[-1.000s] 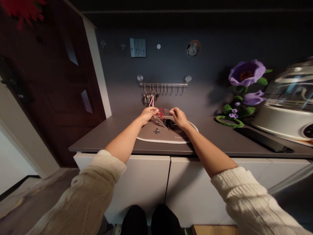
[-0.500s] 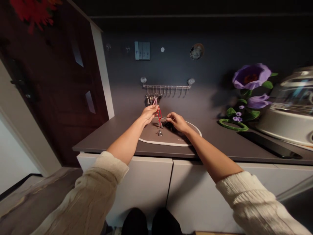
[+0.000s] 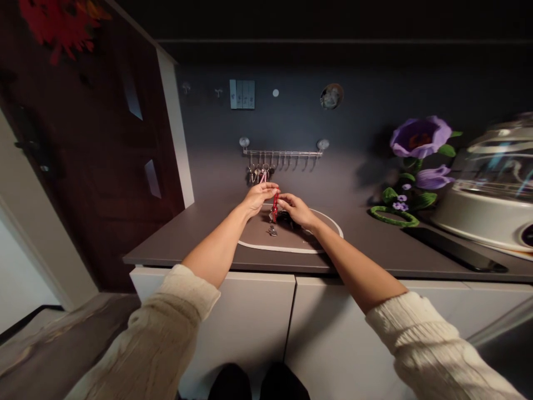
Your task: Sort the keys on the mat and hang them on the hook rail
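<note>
My left hand (image 3: 259,197) pinches the top of a red cord (image 3: 275,206) that has keys hanging at its lower end. Close on the right, my right hand (image 3: 295,209) has its thumb and fingertips together at the cord; whether they grip it is too small to tell. Below the hanging keys, a small metal piece (image 3: 272,230), perhaps a key or padlock, lies on the brown mat (image 3: 258,236) with a white rim. A dark bunch of things (image 3: 287,219) rests on the mat, partly behind my right hand.
On the wall, a clear hook rail (image 3: 283,153) carries several keys (image 3: 257,173) at its left end. Purple felt flowers (image 3: 420,136), a black phone-like slab (image 3: 458,250) and a white domed appliance (image 3: 478,211) stand or lie on the counter's right. A dark door (image 3: 91,166) is at left.
My left hand has moved slightly right with the red cord, and my right hand has come in to meet it. The view has tilted up a little.
</note>
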A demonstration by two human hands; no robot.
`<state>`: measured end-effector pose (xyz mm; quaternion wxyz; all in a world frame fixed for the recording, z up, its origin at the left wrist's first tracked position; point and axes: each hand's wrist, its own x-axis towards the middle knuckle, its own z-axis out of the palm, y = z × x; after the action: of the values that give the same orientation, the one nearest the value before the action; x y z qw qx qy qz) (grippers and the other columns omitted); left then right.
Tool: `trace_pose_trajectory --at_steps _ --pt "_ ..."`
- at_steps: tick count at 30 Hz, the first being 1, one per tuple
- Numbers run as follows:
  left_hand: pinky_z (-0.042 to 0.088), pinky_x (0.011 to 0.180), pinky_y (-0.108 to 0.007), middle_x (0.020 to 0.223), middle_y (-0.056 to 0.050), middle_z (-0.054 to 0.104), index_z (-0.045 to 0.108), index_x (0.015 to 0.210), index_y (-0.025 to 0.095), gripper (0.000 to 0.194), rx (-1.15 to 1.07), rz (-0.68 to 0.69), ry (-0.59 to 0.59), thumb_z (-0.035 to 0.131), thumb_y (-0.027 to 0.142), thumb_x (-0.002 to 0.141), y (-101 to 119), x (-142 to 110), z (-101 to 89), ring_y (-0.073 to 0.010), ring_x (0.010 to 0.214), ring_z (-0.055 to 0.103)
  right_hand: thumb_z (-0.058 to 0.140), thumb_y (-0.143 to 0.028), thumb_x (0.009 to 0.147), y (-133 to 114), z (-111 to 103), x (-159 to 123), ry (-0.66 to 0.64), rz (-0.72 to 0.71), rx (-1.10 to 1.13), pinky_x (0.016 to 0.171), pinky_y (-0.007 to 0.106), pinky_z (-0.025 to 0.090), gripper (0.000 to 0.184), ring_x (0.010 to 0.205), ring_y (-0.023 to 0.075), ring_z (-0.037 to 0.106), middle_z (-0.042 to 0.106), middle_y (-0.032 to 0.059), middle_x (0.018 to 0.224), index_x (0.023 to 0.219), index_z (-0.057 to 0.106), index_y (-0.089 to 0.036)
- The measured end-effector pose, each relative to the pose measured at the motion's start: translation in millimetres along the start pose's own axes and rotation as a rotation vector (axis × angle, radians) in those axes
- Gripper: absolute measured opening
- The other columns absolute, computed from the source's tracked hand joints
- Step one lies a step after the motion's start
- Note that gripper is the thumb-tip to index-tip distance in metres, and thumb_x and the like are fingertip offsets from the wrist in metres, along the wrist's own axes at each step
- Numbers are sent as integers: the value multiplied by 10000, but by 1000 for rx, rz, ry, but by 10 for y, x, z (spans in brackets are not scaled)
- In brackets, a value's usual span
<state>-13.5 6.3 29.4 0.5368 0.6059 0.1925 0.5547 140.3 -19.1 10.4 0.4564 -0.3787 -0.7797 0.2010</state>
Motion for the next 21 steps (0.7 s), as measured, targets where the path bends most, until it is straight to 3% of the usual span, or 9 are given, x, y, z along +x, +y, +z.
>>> trace_pose_trajectory --at_steps 5,11,15,21 --pt "419 769 -269 731 -20 632 585 818 117 308 12 14 -23 732 235 574 -13 7 9 -95 724 574 529 -452 756 -59 74 -11 -48 94 207 713 279 449 322 716 129 560 626 38 816 866 551 -150" --pt "401 818 -286 719 -17 641 604 797 119 289 1 39 18 734 223 560 -39 35 -1 -98 723 575 590 -528 673 -121 41 -49 20 137 280 552 219 366 388 538 75 445 553 -20 633 745 547 -149" --pt "399 812 -274 722 -22 650 616 783 124 244 18 50 113 722 204 579 -51 39 -4 -102 713 575 626 -519 637 -145 24 -46 63 157 358 543 213 343 392 529 65 433 551 -25 617 724 557 -143" --pt "413 719 -240 691 -31 649 622 760 124 107 139 -29 317 608 224 724 -11 22 -8 -86 636 554 651 -473 621 -188 -28 77 130 215 415 457 201 297 343 454 49 397 554 -31 585 679 551 -151"
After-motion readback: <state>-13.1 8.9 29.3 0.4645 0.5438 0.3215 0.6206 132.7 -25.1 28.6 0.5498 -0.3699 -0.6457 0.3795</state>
